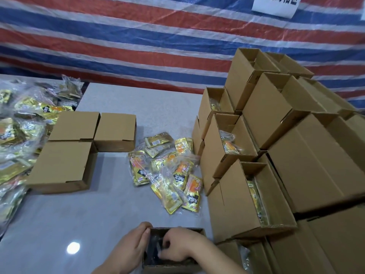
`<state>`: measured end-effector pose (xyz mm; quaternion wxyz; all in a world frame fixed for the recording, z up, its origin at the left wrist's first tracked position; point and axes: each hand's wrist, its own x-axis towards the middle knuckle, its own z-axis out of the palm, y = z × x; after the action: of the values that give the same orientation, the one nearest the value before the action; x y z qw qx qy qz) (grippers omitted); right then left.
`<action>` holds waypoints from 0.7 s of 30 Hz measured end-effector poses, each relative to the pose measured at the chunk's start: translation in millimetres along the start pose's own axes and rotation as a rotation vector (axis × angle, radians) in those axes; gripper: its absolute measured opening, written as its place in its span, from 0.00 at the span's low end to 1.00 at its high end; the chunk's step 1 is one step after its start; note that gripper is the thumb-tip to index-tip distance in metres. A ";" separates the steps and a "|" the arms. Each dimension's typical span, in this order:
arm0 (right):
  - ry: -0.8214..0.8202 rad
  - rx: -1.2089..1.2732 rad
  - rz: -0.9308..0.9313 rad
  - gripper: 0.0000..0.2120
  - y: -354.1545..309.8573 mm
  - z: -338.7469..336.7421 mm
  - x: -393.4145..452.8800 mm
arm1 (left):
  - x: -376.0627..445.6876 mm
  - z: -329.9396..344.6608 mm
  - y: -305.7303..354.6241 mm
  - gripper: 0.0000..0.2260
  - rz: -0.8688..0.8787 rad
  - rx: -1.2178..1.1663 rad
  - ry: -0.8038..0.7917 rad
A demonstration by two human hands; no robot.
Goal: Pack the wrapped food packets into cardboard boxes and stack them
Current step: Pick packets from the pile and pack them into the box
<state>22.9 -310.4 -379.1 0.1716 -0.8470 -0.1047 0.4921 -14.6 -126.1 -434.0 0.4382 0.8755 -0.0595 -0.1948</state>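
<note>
An open cardboard box (194, 231) sits at the table's near edge. My left hand (131, 248) grips its left wall. My right hand (177, 247) reaches down inside, fingers curled on a dark wrapped packet (153, 252) that is mostly hidden. Several gold and orange wrapped food packets (167, 171) lie loose in the middle of the table. A stack of open boxes (276, 155), some holding packets, rises on the right.
Three closed cardboard boxes (79, 147) stand together at the left centre. A big heap of bagged gold packets (17, 139) fills the left edge. The grey table (79, 224) ends at a striped red, white and blue tarp (138, 36) behind.
</note>
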 end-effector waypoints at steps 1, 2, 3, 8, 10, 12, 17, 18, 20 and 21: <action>0.002 0.007 0.017 0.19 -0.7 1.5 2.3 | 0.3 0.4 -1.2 0.07 0.000 0.004 0.003; -0.029 -0.005 0.025 0.20 -2.2 4.4 5.8 | 0.8 0.3 -1.8 0.07 0.001 0.003 0.011; -0.072 -0.017 0.035 0.22 -2.9 11.3 10.9 | 0.5 1.0 -2.5 0.07 0.000 -0.002 0.015; -0.090 0.053 0.090 0.23 -10.2 30.4 28.8 | -1.0 3.1 -2.1 0.08 0.007 -0.013 0.025; -0.074 0.058 0.076 0.22 -11.6 30.9 26.3 | -1.9 1.6 -2.0 0.08 0.015 -0.024 0.037; 0.011 0.060 0.057 0.19 -8.0 24.1 19.4 | -2.1 -1.0 -1.9 0.08 0.009 -0.022 0.041; 0.549 0.051 -0.117 0.12 14.4 6.4 -21.3 | -0.6 -4.0 -4.5 0.08 0.004 -0.021 0.023; 0.673 -0.022 -0.157 0.12 22.0 2.7 -24.8 | 0.7 -4.3 -4.5 0.08 0.000 -0.022 0.018; 0.741 -0.157 -0.177 0.19 35.7 -6.8 -25.6 | 3.7 -4.7 -3.4 0.08 -0.021 -0.021 0.005; 0.703 -0.199 -0.151 0.23 40.6 -10.6 -23.3 | 5.4 -4.8 -3.6 0.08 -0.036 -0.023 0.000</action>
<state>21.0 -357.7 -371.7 0.1497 -0.9667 -0.1491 0.1447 -7.9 -121.9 -435.8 0.4446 0.8713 -0.0416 -0.2034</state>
